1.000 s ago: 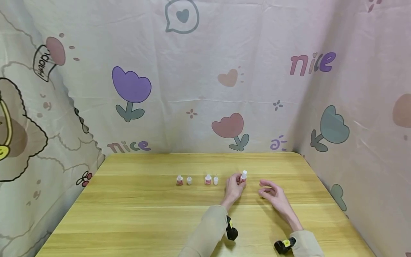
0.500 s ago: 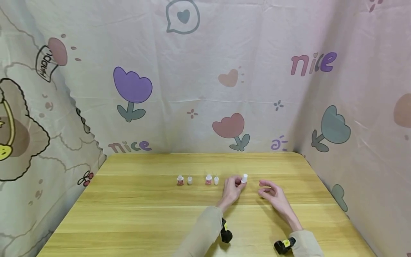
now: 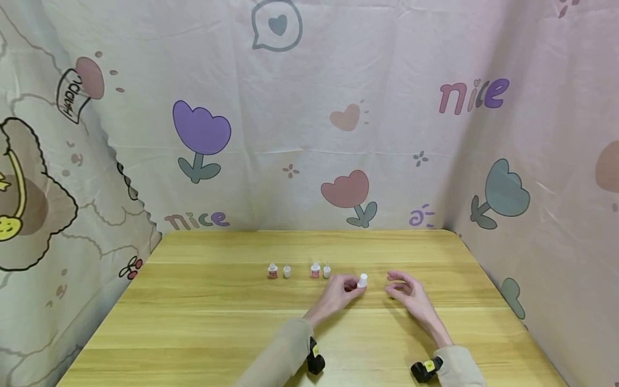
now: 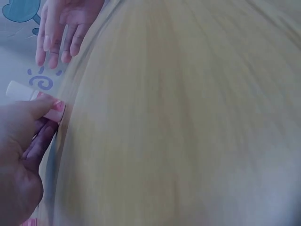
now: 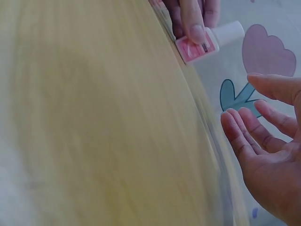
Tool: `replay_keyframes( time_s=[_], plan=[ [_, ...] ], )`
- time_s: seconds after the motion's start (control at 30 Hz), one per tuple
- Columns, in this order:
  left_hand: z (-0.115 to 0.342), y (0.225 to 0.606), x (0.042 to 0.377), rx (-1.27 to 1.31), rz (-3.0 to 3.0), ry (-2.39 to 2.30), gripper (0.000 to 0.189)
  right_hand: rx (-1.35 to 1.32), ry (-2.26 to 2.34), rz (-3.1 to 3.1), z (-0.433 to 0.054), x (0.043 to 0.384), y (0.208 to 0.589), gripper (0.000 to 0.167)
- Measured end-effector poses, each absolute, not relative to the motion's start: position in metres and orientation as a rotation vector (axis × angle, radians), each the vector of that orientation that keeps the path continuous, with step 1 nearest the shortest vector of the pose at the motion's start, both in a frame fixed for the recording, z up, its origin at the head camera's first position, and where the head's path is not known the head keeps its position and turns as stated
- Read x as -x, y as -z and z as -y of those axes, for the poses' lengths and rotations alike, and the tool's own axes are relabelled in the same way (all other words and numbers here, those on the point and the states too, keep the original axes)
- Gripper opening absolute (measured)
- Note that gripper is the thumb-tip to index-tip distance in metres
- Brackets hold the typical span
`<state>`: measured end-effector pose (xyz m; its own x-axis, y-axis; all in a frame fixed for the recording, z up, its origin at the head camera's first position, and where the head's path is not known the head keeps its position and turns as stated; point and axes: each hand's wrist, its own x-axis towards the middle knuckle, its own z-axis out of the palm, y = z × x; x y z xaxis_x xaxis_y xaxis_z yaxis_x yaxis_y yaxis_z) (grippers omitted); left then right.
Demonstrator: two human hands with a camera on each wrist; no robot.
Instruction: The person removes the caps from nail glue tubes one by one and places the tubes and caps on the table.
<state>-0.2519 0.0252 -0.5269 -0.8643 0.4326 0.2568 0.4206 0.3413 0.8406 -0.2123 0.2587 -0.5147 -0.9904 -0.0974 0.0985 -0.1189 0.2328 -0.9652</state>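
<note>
On the wooden desk (image 3: 193, 322), a row of small items stands toward the far edge. Leftmost is a small red-labelled bottle (image 3: 272, 271) with a loose white cap (image 3: 287, 271) just beside it. Next come a second red-labelled bottle (image 3: 315, 270) and its white cap (image 3: 326, 271). Near these, the left hand (image 3: 337, 289) holds a third bottle (image 3: 362, 280): thumb and fingers (image 5: 194, 21) pinch its pink-labelled body, and its white cap points toward the right. The bottle sits low over the desk, between the two hands. The right hand (image 3: 405, 291) rests near it, apart from the bottle, with its fingers (image 5: 244, 136) loosely spread and holding nothing.
</note>
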Motion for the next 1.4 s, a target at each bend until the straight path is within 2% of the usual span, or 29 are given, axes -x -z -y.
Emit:
replay_keyframes(
  time_s=[0.77, 1.2, 1.4],
  plan=[
    [0.062, 0.522, 0.249, -0.928, -2.322, -1.533, 0.009, -0.472, -1.959, 2.474, -0.229, 0.212, 0.513, 0.054],
    [0.079, 0.526, 0.246, -0.915, -2.272, -1.570, 0.013, -0.591, -1.953, 2.461, -0.196, 0.216, 0.511, 0.048],
    [0.078, 0.528, 0.244, -0.895, -2.286, -1.586, 0.018, -0.677, -1.936, 2.435, -0.179, 0.219, 0.508, 0.039]
  ],
)
